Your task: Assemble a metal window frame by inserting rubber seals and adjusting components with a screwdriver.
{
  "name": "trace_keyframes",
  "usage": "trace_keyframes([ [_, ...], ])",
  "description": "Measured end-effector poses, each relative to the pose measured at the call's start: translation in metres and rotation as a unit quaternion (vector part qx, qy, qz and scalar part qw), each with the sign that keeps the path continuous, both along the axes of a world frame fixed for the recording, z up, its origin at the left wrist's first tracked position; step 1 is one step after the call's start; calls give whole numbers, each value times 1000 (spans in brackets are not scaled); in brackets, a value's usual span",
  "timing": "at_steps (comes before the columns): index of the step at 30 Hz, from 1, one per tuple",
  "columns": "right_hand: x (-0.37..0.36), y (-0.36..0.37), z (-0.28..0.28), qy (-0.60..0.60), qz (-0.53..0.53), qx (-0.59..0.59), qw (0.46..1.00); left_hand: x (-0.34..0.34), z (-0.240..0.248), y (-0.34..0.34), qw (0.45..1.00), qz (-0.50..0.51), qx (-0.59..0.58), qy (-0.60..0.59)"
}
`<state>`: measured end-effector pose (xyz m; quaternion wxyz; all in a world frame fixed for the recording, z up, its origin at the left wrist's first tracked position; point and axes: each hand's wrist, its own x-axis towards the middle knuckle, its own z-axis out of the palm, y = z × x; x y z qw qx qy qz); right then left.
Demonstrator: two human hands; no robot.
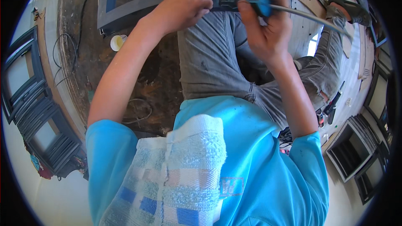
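Note:
A dark grey frame (138,11) with a mitred corner lies across the top of the view, above my lap. My left hand (190,1) rests on its near bar, fingers stretched out and gripping nothing. Beside it, my right hand (270,21) is closed around a screwdriver (263,6) with a blue and black handle. The screwdriver's long metal shaft points out to the right, away from the frame, and its handle end is against or just over the near bar. Whether the handle touches the bar I cannot tell.
A stained brown work table (155,92) carries a small white cup (118,42) with yellowish contents and a thin dark cable (78,29). Stacked dark frames (48,136) stand at the left, more frames (351,150) at the right. Tools (333,108) lie at right. Another foot (351,11) shows far right.

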<state>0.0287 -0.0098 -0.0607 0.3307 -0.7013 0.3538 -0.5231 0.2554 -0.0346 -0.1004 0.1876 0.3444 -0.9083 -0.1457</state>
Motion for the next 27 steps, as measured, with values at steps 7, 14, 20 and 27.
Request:
trace_keyframes([
  [7,22,-7,15,-213,15,-149,965,9,14,25,991,84,51,-94],
  [14,3,7,-20,188,42,48,980,10,7,11,996,43,43,-69],
  [20,7,4,-26,78,37,-14,996,9,3,15,997,41,43,-57],
  [27,15,-9,-3,8,21,-49,999,14,1,10,997,26,11,-73],
])
